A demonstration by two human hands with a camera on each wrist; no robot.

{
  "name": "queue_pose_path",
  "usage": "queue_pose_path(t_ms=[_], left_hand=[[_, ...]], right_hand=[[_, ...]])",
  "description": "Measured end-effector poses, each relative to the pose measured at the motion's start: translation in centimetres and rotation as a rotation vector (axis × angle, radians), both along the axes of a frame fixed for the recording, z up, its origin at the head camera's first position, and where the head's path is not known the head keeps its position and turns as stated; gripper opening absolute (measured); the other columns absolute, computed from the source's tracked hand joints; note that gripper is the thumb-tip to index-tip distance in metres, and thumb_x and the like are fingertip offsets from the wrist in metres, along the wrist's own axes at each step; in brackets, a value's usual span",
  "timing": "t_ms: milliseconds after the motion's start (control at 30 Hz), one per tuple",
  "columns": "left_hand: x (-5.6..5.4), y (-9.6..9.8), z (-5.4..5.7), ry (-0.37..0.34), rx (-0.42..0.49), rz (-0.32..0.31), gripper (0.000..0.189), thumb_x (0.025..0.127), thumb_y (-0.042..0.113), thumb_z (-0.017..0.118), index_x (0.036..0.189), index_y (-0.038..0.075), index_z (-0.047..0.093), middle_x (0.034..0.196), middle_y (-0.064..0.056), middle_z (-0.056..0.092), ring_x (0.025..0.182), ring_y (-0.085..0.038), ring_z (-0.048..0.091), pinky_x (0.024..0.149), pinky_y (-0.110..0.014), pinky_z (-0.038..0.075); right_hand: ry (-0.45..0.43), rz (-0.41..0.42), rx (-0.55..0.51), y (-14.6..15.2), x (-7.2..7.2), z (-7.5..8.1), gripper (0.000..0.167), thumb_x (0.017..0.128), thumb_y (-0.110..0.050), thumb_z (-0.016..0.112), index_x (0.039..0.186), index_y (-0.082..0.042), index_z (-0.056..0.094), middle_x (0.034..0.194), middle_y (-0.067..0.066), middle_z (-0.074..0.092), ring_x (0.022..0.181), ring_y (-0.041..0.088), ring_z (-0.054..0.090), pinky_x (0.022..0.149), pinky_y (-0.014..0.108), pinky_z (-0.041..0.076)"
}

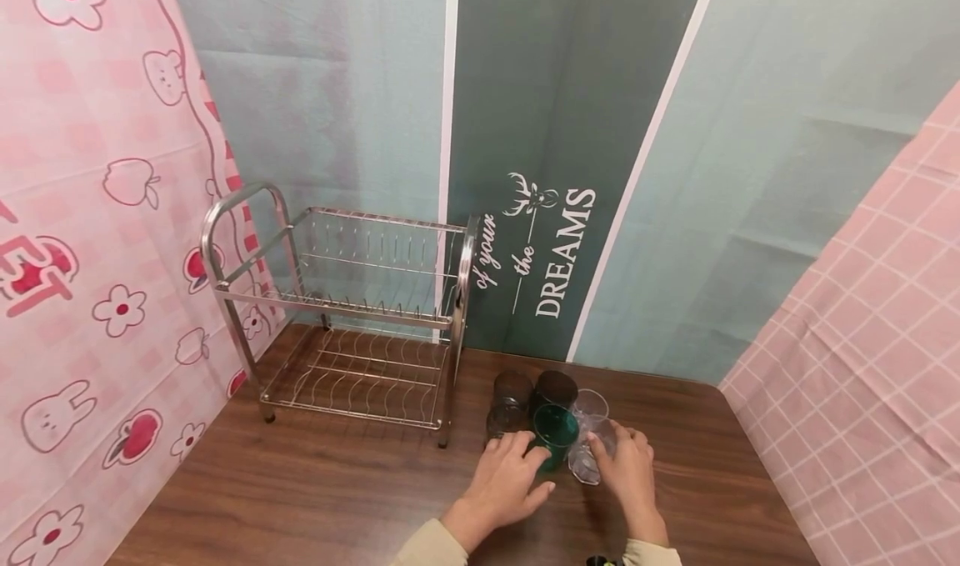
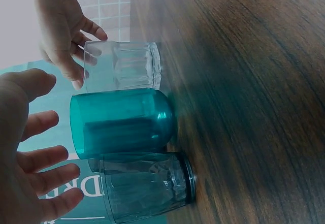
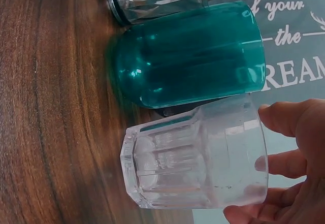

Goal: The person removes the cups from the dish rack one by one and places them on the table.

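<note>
A clear faceted glass [image 3: 177,158] stands upright on the table. My right hand [image 1: 628,470] is at its rim, thumb to the left and fingers spread round the far side. Beside it stands a teal tumbler [image 2: 122,125]. My left hand [image 1: 506,483] hovers near the teal tumbler and a grey-tinted glass [image 2: 144,188], its fingers spread and apart from them in the left wrist view. Two dark glasses, one at the back left [image 1: 513,383] and one behind the teal tumbler [image 1: 555,381], and another clear glass [image 1: 594,401] complete the cluster.
A two-tier metal dish rack [image 1: 337,316] stands left of the glasses on the wooden table [image 1: 315,499]. Lettered cloth [image 1: 555,132] hangs behind; pink cloths hang at both sides. A small black object [image 1: 600,561] shows at the bottom edge.
</note>
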State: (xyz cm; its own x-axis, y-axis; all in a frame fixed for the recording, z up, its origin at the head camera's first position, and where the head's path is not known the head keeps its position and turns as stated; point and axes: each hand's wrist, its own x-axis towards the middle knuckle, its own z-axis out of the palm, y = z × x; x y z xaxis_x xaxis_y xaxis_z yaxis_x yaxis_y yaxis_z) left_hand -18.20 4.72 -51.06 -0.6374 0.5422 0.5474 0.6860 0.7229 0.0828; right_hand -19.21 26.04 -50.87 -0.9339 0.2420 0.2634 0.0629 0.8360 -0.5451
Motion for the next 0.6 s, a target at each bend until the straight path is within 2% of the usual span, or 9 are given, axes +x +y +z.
queue_pose_path(t_ms=[233,367,467,600], left_hand=[[0.2,-0.6,0.2,-0.045,-0.009,0.019,0.037,0.081,0.046,0.065,0.107,0.02,0.065,0.109,-0.003,0.055,0.098,-0.018,0.053,0.075,-0.033,0.042],[0.5,-1.4,0.4,-0.068,0.002,0.019,0.036,0.081,0.043,0.066,0.107,0.019,0.065,0.108,-0.003,0.056,0.096,-0.017,0.053,0.073,-0.032,0.041],[0.6,-2.3,0.6,-0.066,0.013,0.033,0.034,0.081,0.042,0.066,0.106,0.019,0.066,0.107,-0.002,0.056,0.095,-0.017,0.053,0.072,-0.032,0.042],[0.7,-4.1,0.6,-0.054,0.062,0.066,0.03,0.08,0.039,0.067,0.102,0.019,0.067,0.104,-0.001,0.057,0.092,-0.016,0.055,0.071,-0.033,0.042]], right_hand=[[-0.001,0.002,-0.013,-0.1,0.4,0.3,0.047,0.085,-0.018,0.064,0.12,0.011,0.052,0.116,0.039,0.042,0.106,0.055,0.038,0.086,0.061,0.033],[0.048,-0.031,-0.011,-0.5,1.0,0.4,0.044,0.085,-0.016,0.064,0.12,0.007,0.054,0.118,0.036,0.043,0.108,0.052,0.038,0.083,0.061,0.034],[0.162,-0.048,0.007,-0.7,1.3,0.0,0.037,0.082,-0.013,0.065,0.114,0.004,0.059,0.114,0.031,0.048,0.105,0.048,0.042,0.078,0.06,0.037],[0.44,-0.011,0.092,-0.7,1.2,-0.7,0.024,0.075,-0.006,0.067,0.097,0.003,0.066,0.1,0.024,0.056,0.092,0.045,0.05,0.068,0.056,0.042]])
